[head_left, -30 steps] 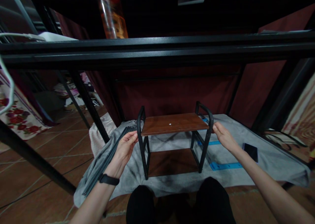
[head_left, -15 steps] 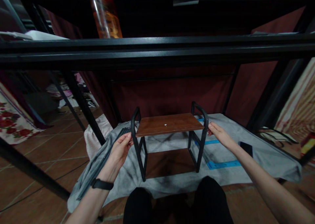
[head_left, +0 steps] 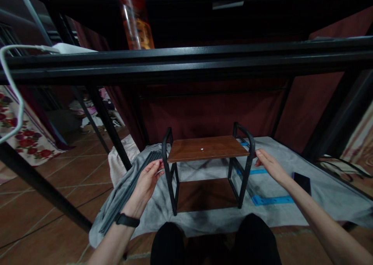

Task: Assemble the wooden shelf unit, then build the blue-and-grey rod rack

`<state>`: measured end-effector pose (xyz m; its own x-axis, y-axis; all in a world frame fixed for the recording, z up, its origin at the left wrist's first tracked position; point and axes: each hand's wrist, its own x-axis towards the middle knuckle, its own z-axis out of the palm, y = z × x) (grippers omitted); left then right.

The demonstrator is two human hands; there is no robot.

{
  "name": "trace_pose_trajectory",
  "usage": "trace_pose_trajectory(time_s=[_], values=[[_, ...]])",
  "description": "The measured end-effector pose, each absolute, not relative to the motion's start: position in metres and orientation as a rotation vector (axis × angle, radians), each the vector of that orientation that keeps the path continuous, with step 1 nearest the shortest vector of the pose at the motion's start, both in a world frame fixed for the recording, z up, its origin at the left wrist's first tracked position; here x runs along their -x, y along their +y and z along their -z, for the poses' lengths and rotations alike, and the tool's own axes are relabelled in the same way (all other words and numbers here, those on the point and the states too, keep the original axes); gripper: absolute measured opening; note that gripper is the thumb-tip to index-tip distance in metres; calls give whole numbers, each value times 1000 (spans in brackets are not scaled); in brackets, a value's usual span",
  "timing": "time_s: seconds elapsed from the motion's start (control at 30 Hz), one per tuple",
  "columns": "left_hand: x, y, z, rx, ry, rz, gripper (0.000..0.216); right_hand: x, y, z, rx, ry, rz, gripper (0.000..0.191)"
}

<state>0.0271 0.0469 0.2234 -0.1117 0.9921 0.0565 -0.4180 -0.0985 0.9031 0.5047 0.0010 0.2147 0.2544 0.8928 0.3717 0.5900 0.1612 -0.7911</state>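
A small two-tier shelf rack with brown wooden boards (head_left: 208, 147) and black metal side frames (head_left: 169, 179) stands upright before my knees. My left hand (head_left: 148, 177), with a dark band on its wrist, pinches at the left frame, level with the upper board's edge. Whatever lies between those fingertips is too small to make out. On the other side, my right hand (head_left: 269, 164) has its fingertips pressed together against the right frame at about the same height; what they grip is hidden. A small white speck (head_left: 202, 149) lies on the upper board.
Grey cloth (head_left: 268, 214) spreads under the rack. Dark rods (head_left: 131, 191) lie on it at left; blue strips (head_left: 272, 200) and a phone (head_left: 302, 182) at right. A black table edge (head_left: 186, 57) crosses above, bearing an orange bottle (head_left: 136, 24) and a white cable (head_left: 20, 101).
The whole view has shifted, so things appear farther right and the white cable shows at left. Both hands stay at the rack's sides; the left fingers have shifted slightly.
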Motion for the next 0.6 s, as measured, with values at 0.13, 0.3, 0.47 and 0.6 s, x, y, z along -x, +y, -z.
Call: trace_pose_trajectory(time_s=[0.13, 0.3, 0.47, 0.6], values=[[-24, 45, -218, -903, 933, -1498, 33, -506, -5, -210, 1509, -1410, -428, 50], [-20, 40, -207, -890, 975, -1478, 41, -505, -4, -204, 1427, -1371, -506, 48], [-22, 33, -201, -1046, 1014, -1469, 45, -501, 2, -199, 1384, -1359, -527, 47], [-28, 34, -208, -1172, 1008, -1510, 49, -497, 1, -202, 1383, -1410, -438, 44]])
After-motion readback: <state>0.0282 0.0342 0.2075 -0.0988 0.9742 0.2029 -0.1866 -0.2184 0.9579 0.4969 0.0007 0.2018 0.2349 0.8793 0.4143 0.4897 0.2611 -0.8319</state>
